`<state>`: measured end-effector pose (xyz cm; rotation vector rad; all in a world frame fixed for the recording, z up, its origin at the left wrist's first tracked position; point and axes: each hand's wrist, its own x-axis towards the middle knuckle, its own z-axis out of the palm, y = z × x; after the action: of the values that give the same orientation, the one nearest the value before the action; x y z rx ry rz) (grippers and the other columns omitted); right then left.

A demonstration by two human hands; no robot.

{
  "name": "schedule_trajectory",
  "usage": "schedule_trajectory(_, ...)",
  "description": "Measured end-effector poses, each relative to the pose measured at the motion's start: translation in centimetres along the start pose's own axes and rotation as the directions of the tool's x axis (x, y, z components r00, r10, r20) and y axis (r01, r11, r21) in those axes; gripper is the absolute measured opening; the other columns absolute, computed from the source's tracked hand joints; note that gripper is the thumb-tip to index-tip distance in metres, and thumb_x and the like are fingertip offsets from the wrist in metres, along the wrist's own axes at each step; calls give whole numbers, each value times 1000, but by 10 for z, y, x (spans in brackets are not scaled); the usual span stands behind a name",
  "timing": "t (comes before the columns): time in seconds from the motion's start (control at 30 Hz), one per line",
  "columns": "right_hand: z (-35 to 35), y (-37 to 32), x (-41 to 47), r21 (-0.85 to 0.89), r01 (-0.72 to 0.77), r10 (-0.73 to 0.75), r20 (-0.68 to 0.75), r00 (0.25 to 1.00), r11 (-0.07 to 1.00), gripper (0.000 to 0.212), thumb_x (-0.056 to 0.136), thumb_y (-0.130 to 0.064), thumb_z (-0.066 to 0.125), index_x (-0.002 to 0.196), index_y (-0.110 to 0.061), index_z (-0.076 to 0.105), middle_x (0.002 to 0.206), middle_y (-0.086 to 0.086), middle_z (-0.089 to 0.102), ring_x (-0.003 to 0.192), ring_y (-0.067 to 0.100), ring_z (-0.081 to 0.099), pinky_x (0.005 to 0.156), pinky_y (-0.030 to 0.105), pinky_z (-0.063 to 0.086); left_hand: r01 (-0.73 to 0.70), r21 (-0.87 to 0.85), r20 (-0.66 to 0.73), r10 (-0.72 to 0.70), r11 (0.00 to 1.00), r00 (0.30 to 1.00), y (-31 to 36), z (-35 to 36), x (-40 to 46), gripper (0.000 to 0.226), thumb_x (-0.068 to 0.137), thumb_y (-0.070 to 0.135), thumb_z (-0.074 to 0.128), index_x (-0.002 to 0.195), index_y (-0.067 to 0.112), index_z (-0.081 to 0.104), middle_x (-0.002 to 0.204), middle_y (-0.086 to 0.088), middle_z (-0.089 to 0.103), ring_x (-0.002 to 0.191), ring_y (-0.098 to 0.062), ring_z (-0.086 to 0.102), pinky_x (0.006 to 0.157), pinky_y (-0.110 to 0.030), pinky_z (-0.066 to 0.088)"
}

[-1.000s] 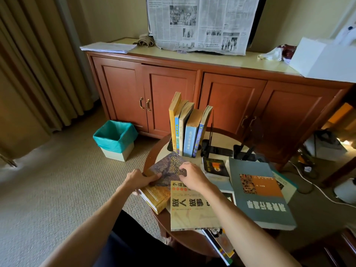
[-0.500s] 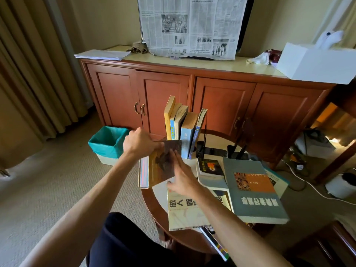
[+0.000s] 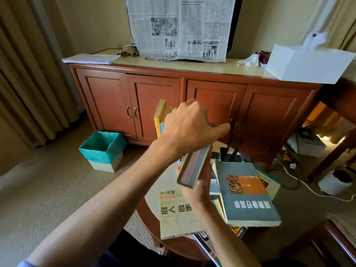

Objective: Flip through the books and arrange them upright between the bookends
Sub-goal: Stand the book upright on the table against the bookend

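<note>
I see both bare hands up over the round brown wooden table [image 3: 148,214], with a thick paperback book with striped page edges [image 3: 193,166] held between them, tilted, its page block facing me. My left hand [image 3: 189,130] comes across from eight o'clock and sits on top of the book, knuckles toward me, thumb stretched out toward three o'clock; its fingers wrap over the far side, so it grips the upper end, though the fingertips are hidden. My right hand [image 3: 194,186] cups the lower end from underneath, fingers curled round the book's bottom edge.

Behind the left hand, at twelve o'clock on the table, the row of upright books peeks out: a tall yellow-spined book [image 3: 159,116] is the only one I can make out clearly. The black metal bookends [image 3: 232,149] stand just right of the hands, partly hidden.

Flat on the table at six o'clock lies a cream paperback with big Chinese characters [image 3: 173,211]. At four o'clock a grey-blue paperback with an orange cover panel [image 3: 248,195] rests on top of other books.

Off the table: a teal-lined waste bin [image 3: 103,149] on the carpet at nine o'clock, and a reddish wooden sideboard [image 3: 158,97] beyond, a newspaper [image 3: 181,27] hanging above it.
</note>
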<state>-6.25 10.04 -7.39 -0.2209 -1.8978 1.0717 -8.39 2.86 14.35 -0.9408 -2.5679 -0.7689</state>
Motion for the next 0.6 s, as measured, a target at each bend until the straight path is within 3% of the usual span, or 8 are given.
schedule_trajectory(0.07,-12,18,28,94,-2,1,15,1000,996,83,86,-31,74,143,14,34,126,22,60,111,21,65,92,26,55,-52,-122,73,61,991,995,0,14,24,56,81,74,65,87,19,74,87,3,73,69,-13,68,58,-28,56)
schedule_trajectory(0.1,-18,22,45,111,-52,52,7,999,992,80,82,-31,76,138,14,42,116,13,67,101,9,68,85,19,55,-60,-197,127,86,979,988,-1,25,37,55,84,71,66,103,20,74,100,3,75,81,-12,69,64,-26,55)
schedule_trajectory(0.17,-30,26,75,136,-163,154,68,986,977,55,81,-16,77,125,10,57,93,-2,70,78,-1,69,69,16,56,-19,-309,193,82,951,978,-11,56,63,60,89,61,69,131,17,66,119,2,72,97,-10,67,78,-23,54)
schedule_trajectory(0.2,-34,30,86,121,-225,210,123,970,967,41,82,-11,77,116,6,62,85,-5,70,72,1,69,64,18,56,27,-362,221,58,932,973,-17,74,73,63,89,58,70,135,15,64,124,1,72,102,-12,68,85,-27,57)
schedule_trajectory(0.27,-38,51,103,74,-327,303,228,925,942,25,85,-9,76,106,-5,63,78,-9,67,66,3,66,59,11,51,130,-424,289,-2,896,957,-29,107,93,61,90,55,72,133,12,67,124,-2,74,104,-18,73,89,-36,62)
schedule_trajectory(0.4,-35,96,121,-65,-410,398,418,817,910,41,84,-21,79,116,-8,58,83,-5,65,68,-8,63,59,3,44,271,-314,412,-126,910,902,-55,156,128,45,92,47,73,111,6,75,101,-9,78,89,-25,77,84,-44,64)
schedule_trajectory(0.5,-26,122,132,-140,-448,451,522,724,883,44,82,-29,81,114,-13,57,87,-2,68,76,-1,65,66,12,47,319,-181,451,-209,930,868,-70,180,147,51,90,49,74,106,1,70,97,-13,77,89,-29,76,82,-46,63)
schedule_trajectory(0.6,-13,137,145,-152,-454,457,551,698,878,41,80,-37,82,106,-14,61,83,-5,66,78,7,65,71,23,46,303,-117,441,-224,946,869,-80,192,163,52,93,51,70,109,2,66,100,-13,73,92,-28,71,79,-40,61)
